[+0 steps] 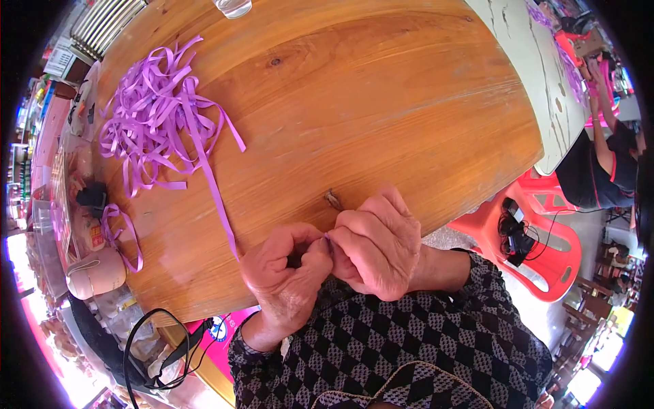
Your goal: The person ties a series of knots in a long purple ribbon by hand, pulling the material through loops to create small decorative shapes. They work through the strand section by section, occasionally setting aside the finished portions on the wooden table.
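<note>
My left hand point(289, 267) and my right hand point(379, 244) meet at the near edge of the wooden table, fingers pinched together. Between the fingertips a small bit of purple ribbon shows; most of it is hidden by the fingers. A long strand of purple ribbon point(216, 191) runs from the pile down to my left hand. The tangled pile of purple ribbons point(153, 112) lies on the left part of the table.
The wooden table point(381, 102) has a clear glass point(233, 7) at its far edge. A pink round container point(97, 273) stands at the left. On the right are a red plastic stool point(545, 273) with black cables, a pale marbled table point(528, 61) and another person point(599, 163).
</note>
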A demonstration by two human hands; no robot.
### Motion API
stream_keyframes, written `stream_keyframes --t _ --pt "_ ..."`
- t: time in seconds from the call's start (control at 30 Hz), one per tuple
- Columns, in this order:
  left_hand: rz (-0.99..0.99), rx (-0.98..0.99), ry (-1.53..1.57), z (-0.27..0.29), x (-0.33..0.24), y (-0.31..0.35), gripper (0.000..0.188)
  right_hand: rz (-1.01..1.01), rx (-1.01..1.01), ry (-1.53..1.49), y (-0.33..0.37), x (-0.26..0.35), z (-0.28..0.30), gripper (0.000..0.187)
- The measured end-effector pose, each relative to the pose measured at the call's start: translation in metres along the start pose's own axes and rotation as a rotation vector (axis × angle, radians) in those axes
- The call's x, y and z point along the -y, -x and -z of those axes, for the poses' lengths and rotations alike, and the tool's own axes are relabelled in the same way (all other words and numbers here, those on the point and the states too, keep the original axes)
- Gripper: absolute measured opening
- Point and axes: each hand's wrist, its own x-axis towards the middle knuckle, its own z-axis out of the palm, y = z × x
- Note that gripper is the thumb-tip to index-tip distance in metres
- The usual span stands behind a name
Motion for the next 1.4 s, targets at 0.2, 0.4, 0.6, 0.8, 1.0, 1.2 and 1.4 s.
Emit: stream_keyframes --t 0.2,0.4,0.6,0.8,1.0,1.2,1.4 --pt "0.320 0.007 0.408 -0.002 -0.004 -0.002 0.002 0.007 -0.163 0.050 0.006 0.002 -0.007 0.015" --pt "0.511 0.121 0.745 0.002 0.009 -0.003 0.004 -0.324 -0.220 -0.443 0.010 0.004 -0.011 0.021" --pt "0.457 -0.007 0.672 -0.004 0.003 0.003 0.003 -0.100 -0.150 -0.067 0.009 0.005 -0.008 0.018" --pt "0.435 0.003 0.625 -0.005 0.003 0.000 0.003 0.048 -0.165 0.071 0.010 0.006 -0.008 0.014" --pt "0.480 0.067 0.764 -0.003 0.009 0.001 0.004 -0.068 -0.233 -0.150 0.010 0.001 -0.008 0.008" --pt "0.225 -0.029 0.626 -0.006 0.013 0.011 0.002 -0.017 -0.170 -0.069 0.010 0.000 0.004 0.020" --pt "0.102 0.072 0.471 0.006 0.026 0.010 0.009 -0.368 0.061 -0.545 -0.007 -0.012 0.020 0.035"
